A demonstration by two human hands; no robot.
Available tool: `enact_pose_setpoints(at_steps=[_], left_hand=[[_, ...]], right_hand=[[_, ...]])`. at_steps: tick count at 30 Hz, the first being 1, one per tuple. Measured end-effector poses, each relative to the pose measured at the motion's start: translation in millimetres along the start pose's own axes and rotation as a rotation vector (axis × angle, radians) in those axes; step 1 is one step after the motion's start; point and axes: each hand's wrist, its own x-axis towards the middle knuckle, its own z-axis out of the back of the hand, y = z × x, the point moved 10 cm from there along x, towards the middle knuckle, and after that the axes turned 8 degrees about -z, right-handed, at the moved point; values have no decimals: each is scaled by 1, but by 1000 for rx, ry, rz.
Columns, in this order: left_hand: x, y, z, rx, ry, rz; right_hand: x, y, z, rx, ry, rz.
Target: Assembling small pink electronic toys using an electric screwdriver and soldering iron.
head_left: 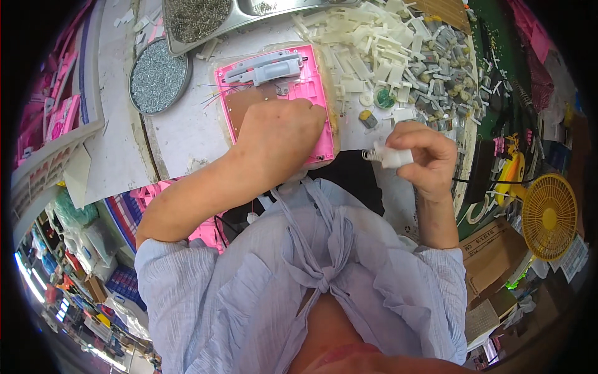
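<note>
A pink plastic casing (pixel 327 118) lies on the table in front of me, with a grey plastic mechanism (pixel 275 71), a brown board (pixel 240 107) and thin coloured wires in it. My left hand (pixel 279 132) bends down over the casing, its fingers curled; the fingertips and anything they pinch are hidden. To the right of the casing, my right hand (pixel 428 153) is raised at the table's near edge. Between its thumb and fingers it pinches a white plastic part (pixel 393 158), from whose left end a small metal coil spring (pixel 369 154) sticks out.
A round tray of small screws (pixel 159 76) stands left of the casing. Behind is a metal tray (pixel 240 15) holding springs. Right lie heaps of white plastic parts (pixel 389 56) and small grey motor-like pieces (pixel 442 78). A yellow fan (pixel 549 217) stands at far right.
</note>
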Motion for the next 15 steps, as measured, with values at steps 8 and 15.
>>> enact_pose_setpoints(at_steps=[8, 15], left_hand=[[-12, 15, 38, -312, -268, 23], [-64, 43, 42, -498, -672, 103]], right_hand=[[35, 19, -14, -801, -28, 118], [58, 23, -66, -1305, 86, 380]])
